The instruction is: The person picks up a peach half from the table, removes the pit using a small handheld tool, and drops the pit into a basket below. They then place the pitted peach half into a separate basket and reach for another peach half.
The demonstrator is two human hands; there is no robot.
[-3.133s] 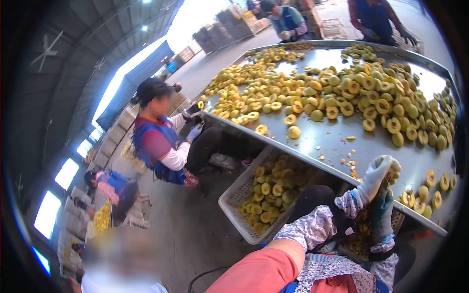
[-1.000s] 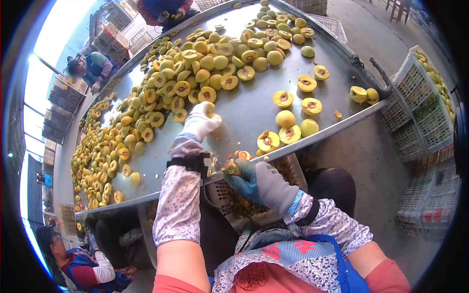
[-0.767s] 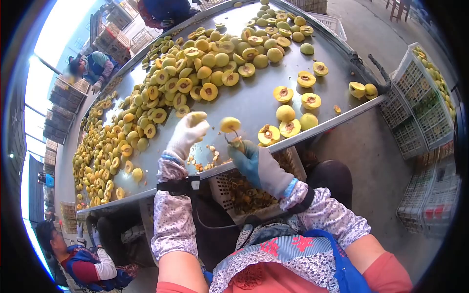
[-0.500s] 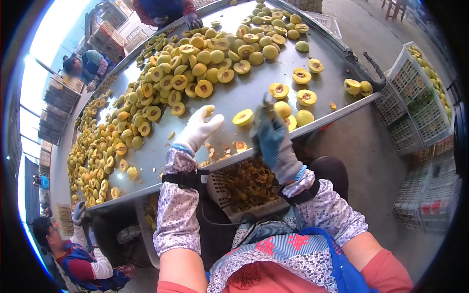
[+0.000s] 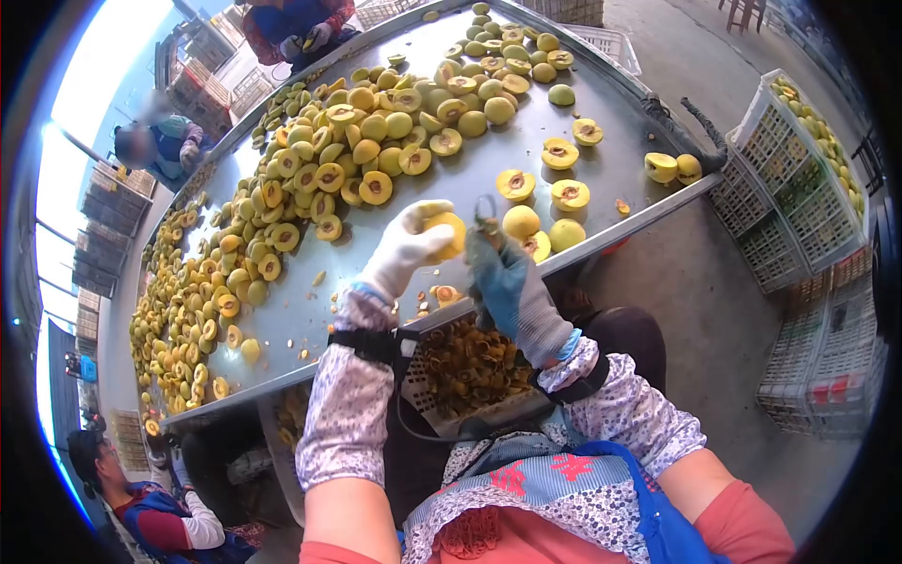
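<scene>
My left hand (image 5: 406, 252), in a white glove, grips a yellow fruit half (image 5: 445, 235) above the metal table's front edge. Close to its right, my right hand (image 5: 507, 287), in a blue-grey glove, is closed on a small tool with a looped metal end (image 5: 485, 207). Cut fruit halves (image 5: 570, 195) lie on the table just beyond my right hand. A large heap of halved fruit (image 5: 362, 141) spreads over the table's middle and left.
Below the table edge (image 5: 648, 209) stands a crate of dark scraps (image 5: 474, 362). Stacked crates (image 5: 799, 179) with fruit are at the right. Co-workers are at the far side (image 5: 291, 33), upper left (image 5: 164, 146) and lower left (image 5: 155, 512).
My left hand has taken hold of the fruit half that lay near the table edge. Both hands are now closer together, and my right hand has shifted slightly left and down.
</scene>
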